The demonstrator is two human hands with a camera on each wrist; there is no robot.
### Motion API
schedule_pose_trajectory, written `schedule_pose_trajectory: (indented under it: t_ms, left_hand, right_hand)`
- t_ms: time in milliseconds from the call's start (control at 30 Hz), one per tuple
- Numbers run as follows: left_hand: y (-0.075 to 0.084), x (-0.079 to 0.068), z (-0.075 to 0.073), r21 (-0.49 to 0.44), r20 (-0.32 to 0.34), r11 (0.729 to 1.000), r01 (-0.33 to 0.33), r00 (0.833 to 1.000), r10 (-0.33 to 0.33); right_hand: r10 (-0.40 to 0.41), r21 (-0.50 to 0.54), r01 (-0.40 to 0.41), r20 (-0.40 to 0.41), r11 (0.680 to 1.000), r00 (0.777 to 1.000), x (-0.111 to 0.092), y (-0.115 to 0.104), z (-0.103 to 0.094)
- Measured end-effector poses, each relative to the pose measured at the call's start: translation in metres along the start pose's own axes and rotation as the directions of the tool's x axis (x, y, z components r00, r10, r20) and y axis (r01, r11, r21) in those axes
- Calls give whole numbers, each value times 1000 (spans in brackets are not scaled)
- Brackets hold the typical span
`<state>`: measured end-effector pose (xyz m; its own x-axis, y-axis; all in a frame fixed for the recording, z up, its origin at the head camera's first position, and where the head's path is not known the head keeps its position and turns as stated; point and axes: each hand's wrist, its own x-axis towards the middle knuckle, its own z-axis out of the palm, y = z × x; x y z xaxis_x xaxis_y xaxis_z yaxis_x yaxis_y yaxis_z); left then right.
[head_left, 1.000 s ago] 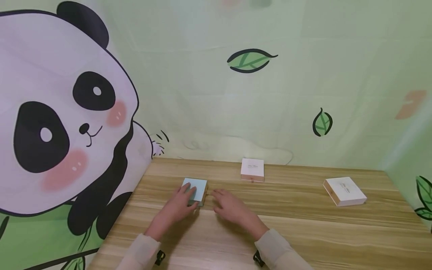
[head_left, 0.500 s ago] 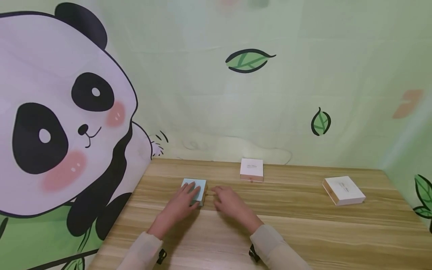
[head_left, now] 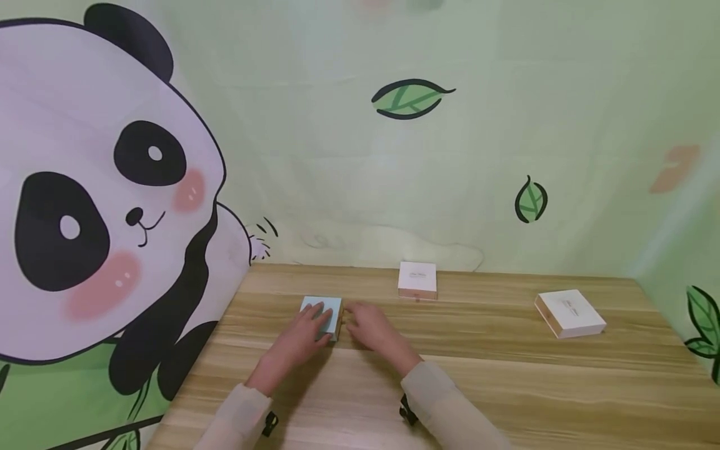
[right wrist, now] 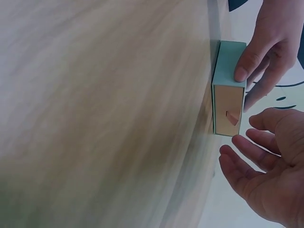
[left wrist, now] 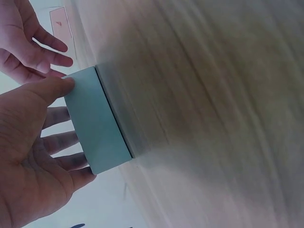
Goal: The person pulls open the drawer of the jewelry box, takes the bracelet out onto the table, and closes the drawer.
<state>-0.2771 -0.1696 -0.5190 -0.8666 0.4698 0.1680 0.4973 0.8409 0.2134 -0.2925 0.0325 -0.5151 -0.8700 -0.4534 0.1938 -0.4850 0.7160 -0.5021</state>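
While I monitor the head view, I read the work surface as a wooden table (head_left: 506,369) with light and dark grain running across it. A pale green cloth backdrop (head_left: 304,144) rises behind it, printed with a large panda (head_left: 169,94) on the left side and 2 separate leaves (head_left: 410,99) (head_left: 531,201). The blue box (head_left: 332,322) sits flat on the table, left of centre. 2 white boxes lie well apart from it: the rear white box (head_left: 417,276) near the backdrop and the right-hand white box (head_left: 570,309), turned at an angle. I see the left hand (head_left: 304,331) over the blue box, fingers spread across its top. The right hand (head_left: 371,325) is just beside the box's right end.

In the left wrist view, I confirm a plain, blue-green side face (left wrist: 97,121) with straight edges. The left thumb bears on its corner and the fingers lie over the top; this hand holds the box.

In the right wrist view, I identify a tan end panel (right wrist: 225,102) framed by a thin blue-green border, with a small pull tab (right wrist: 232,118) projecting from it. The right hand has its fingers loosely bent and spaced, gripping nothing, near the tab.
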Motion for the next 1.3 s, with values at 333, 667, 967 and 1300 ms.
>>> schedule_pose_trajectory:
  t_ms: [333, 667, 967, 1300]
  left_hand:
    - [-1, 3, 1, 2, 13, 1000, -13, 1000, 13]
    - [0, 7, -2, 27, 16, 999, -25, 1000, 25]
    - [0, 8, -2, 40, 37, 999, -1, 999, -1]
    - [0, 3, -6, 44, 32, 999, 11, 999, -13]
  right_hand:
    - [71, 44, -71, -14, 997, 997, 5, -3, 1]
    - [84, 54, -83, -29, 995, 996, 9, 2, 3]
    - [104, 82, -98, -63, 992, 993, 16, 5, 3]
    - [130, 129, -125, -29, 984, 991, 24, -4, 8]
